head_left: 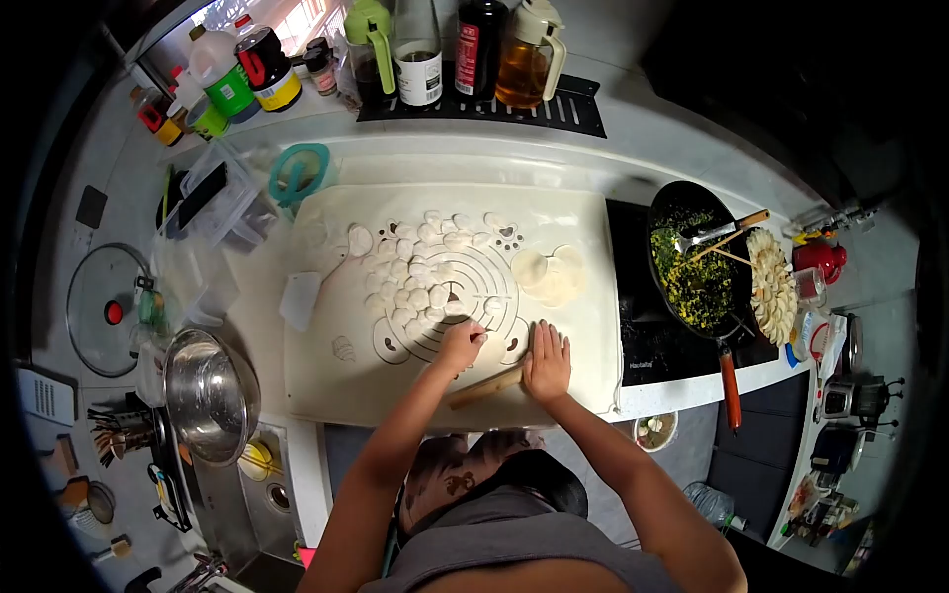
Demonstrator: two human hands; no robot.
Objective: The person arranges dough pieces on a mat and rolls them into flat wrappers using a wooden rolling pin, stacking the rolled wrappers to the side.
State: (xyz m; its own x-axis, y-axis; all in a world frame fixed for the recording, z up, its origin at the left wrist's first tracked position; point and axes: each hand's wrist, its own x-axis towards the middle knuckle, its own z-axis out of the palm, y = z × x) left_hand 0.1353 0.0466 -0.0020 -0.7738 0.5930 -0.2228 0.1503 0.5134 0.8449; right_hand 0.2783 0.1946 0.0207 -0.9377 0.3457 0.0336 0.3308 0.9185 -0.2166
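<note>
My left hand (462,344) is closed in a pinch at the edge of a thin dough wrapper (490,348), which lies flat on the mat and is partly covered by the hand. A wooden rolling pin (486,387) lies slanted just in front of me. Its right end is under the palm of my right hand (547,368), whose fingers stretch out flat on the mat. Beyond my left hand are many small floured dough pieces (415,287). Rolled wrappers (550,276) overlap in a pile at the right. A white dough scraper (300,300) rests at the left.
The pale patterned mat (583,222) covers the counter. At right, a wok (682,306) of chopped green and yellow filling sits on the cooktop, beside a plate of dumplings (773,287). A steel bowl (210,395) stands left by the sink. Bottles (481,49) line the back.
</note>
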